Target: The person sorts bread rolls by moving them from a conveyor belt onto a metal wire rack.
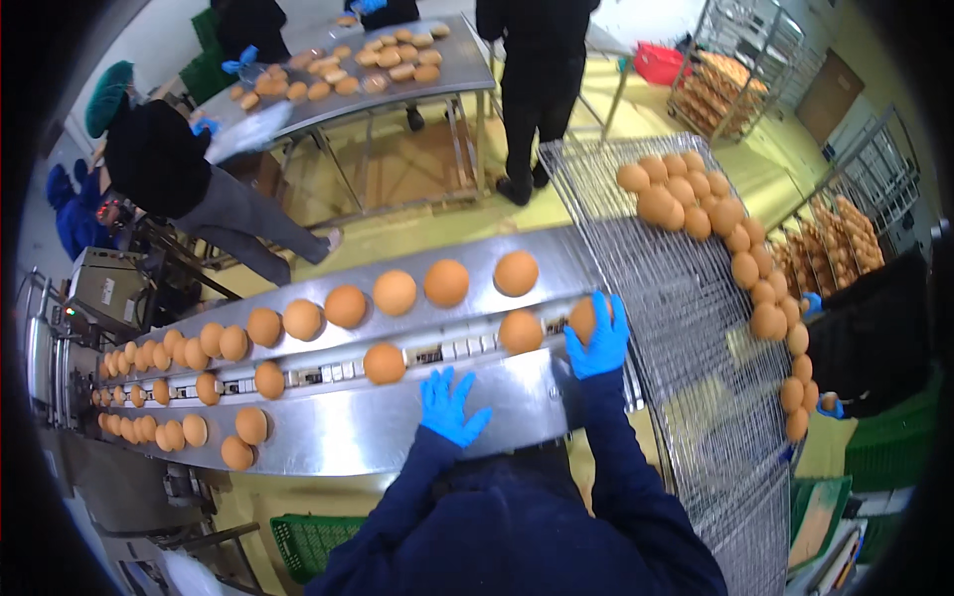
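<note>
My right hand (600, 343), in a blue glove, has its fingers around a round brown bun (579, 314) at the right end of the conveyor (467, 348), beside the wire rack. Part of that bun is hidden under the glove. My left hand (453, 408), also gloved in blue, spreads its fingers over the near steel edge and holds nothing. Close to it, on the conveyor, are one bun (384, 364) and another bun (521, 332) farther right. A row of buns (395, 292) lines the far steel ledge, and several buns (251, 425) sit on the near ledge at left.
At right a wire rack (686, 368) carries several buns (696, 194) along its far and right sides. A person in black (874, 343) stands beyond it. Across the room, people work at a steel table (348, 104) with buns. A green crate (293, 544) is low at left.
</note>
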The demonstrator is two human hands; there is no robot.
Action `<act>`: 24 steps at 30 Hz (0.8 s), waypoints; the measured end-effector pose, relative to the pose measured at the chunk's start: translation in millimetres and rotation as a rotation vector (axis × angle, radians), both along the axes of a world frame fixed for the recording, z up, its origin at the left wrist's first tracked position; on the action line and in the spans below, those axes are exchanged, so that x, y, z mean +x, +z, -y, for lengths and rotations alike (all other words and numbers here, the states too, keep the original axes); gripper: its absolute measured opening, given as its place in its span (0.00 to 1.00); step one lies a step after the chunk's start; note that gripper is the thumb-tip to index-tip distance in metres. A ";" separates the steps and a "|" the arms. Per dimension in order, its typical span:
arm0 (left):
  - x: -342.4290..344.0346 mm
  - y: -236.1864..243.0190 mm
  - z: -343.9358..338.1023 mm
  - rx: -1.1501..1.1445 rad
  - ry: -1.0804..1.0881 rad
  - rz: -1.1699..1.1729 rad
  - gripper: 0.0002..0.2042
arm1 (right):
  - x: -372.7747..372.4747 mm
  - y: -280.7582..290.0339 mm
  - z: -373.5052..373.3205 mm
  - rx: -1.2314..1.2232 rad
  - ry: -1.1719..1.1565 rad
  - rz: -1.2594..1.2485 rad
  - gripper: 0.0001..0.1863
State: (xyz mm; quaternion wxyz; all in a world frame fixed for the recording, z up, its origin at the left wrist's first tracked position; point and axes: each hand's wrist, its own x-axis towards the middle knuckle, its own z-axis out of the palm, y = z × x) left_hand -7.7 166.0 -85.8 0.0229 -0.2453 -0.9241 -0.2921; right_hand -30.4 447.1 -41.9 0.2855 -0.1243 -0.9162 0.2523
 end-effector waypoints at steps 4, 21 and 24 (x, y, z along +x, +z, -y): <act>-21.9 7.8 -31.1 0.153 -0.082 -0.036 0.33 | -12.0 -28.1 -25.7 0.461 -0.094 0.350 0.35; -233.4 101.2 -421.5 -0.151 -0.168 -0.307 0.52 | -8.9 41.2 -308.1 0.133 -0.668 0.307 0.47; -257.2 84.7 -446.6 0.004 -0.053 -0.116 0.50 | -56.8 50.9 -308.8 0.283 -0.623 0.240 0.46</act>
